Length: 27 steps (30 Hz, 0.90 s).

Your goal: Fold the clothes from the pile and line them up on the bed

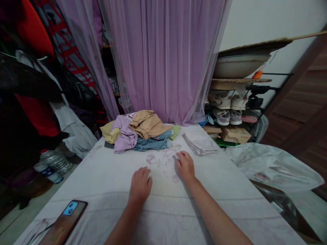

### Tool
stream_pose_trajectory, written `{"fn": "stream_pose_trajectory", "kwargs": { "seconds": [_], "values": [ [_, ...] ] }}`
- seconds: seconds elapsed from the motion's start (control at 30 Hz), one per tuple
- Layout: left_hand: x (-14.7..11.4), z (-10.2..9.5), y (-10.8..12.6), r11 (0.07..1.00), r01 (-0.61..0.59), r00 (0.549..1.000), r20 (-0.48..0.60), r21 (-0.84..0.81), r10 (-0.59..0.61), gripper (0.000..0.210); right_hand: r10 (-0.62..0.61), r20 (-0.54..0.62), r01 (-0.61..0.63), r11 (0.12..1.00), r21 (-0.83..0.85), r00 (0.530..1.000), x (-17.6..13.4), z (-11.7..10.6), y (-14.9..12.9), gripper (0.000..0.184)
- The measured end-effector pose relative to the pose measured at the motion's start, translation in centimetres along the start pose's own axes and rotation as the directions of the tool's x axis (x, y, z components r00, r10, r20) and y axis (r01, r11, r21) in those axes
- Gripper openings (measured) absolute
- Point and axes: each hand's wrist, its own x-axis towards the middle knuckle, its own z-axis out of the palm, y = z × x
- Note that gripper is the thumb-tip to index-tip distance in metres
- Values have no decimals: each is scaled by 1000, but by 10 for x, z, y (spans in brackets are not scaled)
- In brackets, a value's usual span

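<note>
White cloth (102, 180), faded purple flower print, creased crosswise, over flat surface; bed or table unclear. Far end: heap of clothes, tan garment (150, 125) on top, lilac garment (124, 134) and yellow garment (109, 132) left, denim (153, 144) beneath, green garment (175, 131) right. Just right of heap, apart: folded pale fabric (200, 143). Near left edge: phone (66, 223), camera side up, cable (42, 233) beside.
</note>
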Motion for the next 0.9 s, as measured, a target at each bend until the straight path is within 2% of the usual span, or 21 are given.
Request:
{"fn": "stream_pose_trajectory", "kwargs": {
  "seconds": [0.07,0.17,0.33,0.5,0.6,0.7,0.8,0.9],
  "values": [
    [-1,-2,2,1000,7,1000,2,-11,-7,33,144,-26,-136,971,198,989,-21,9,-12,37],
    [-1,-7,6,999,25,1000,15,-25,-25,33,287,38,-274,855,441,957,-45,15,-26,31],
    [0,-10,8,999,46,999,15,-23,-46,32,337,111,-321,671,669,935,-67,10,-38,36],
    [-4,-2,3,996,71,997,10,-61,-71,32,416,175,-366,440,820,892,-70,1,-39,58],
    [1,0,-5,980,119,993,40,-157,-115,36,457,197,-370,326,870,868,-66,-3,-39,65],
    [26,-7,-14,919,233,972,102,-320,-211,38,486,211,-371,262,891,848,-61,-5,-39,68],
    [70,-18,-21,790,366,927,114,-492,-359,33,501,220,-375,232,897,837,-58,-7,-40,69],
    [120,-24,-24,758,385,915,109,-527,-388,35,509,230,-376,204,904,830,-56,-8,-43,69]
  ]
}}
